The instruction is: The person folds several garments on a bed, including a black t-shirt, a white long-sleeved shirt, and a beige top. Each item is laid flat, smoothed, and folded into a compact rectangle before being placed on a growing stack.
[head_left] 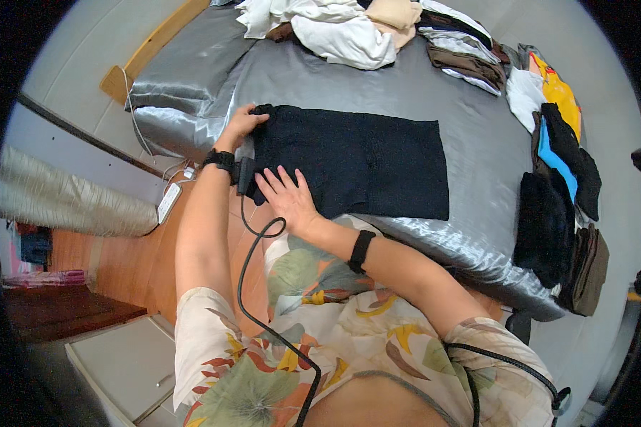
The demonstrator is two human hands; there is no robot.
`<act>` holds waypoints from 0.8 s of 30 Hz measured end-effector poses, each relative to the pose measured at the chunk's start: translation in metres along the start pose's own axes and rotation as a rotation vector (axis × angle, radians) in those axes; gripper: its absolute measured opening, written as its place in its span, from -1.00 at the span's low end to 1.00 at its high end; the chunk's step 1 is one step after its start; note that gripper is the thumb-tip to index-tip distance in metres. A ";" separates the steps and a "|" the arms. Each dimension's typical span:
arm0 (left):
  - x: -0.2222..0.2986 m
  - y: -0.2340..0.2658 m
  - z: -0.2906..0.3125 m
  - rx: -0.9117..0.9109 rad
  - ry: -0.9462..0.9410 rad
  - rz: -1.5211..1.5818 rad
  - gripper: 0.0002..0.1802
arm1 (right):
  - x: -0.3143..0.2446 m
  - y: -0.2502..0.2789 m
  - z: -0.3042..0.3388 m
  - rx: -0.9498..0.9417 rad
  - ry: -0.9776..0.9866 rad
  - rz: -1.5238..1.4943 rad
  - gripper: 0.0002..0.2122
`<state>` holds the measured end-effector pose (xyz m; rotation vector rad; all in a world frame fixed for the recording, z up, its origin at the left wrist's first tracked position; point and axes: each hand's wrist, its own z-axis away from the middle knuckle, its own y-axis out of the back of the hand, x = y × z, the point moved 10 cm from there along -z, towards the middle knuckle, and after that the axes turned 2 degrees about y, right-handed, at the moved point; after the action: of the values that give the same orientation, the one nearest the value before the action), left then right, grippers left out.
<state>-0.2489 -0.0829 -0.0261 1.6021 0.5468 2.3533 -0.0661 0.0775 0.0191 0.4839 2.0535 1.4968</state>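
Note:
A folded black garment (356, 156) lies spread in a rough rectangle on the bed's shiny grey sheet (470, 167); its exact kind is not plain. At its far left corner my left hand (243, 122) is closed on the cloth, thumb and fingers at the edge. My right hand (290, 198) rests flat on the near left part of the garment, fingers spread, holding nothing. A black band with a small dark device (245, 176) and a cable sits at my left wrist, and another black band (361, 251) is round my right forearm.
White and beige clothes (342, 35) are heaped at the far side of the bed. Folded stacks (463, 53) stand at the far right, with more dark clothes (548, 213) along the right edge. A white power strip (169, 203) lies at the left. The black cable (249, 267) runs down across my lap.

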 end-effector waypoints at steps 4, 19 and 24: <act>0.056 0.004 0.020 -0.019 0.085 -0.011 -0.67 | 0.021 0.064 0.023 0.368 -0.147 -0.585 -0.42; 0.327 -0.318 0.044 -0.454 -0.787 -0.656 -0.69 | 0.210 0.060 0.244 1.349 -1.121 -1.971 -0.74; 0.259 -0.366 0.006 -0.532 -0.327 -0.140 -0.30 | 0.220 0.046 0.272 1.240 -1.109 -1.941 -0.67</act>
<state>-0.3425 0.3510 0.0337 1.5742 -0.0381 1.8637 -0.0726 0.4238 -0.0482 -0.3203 1.0974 -1.0356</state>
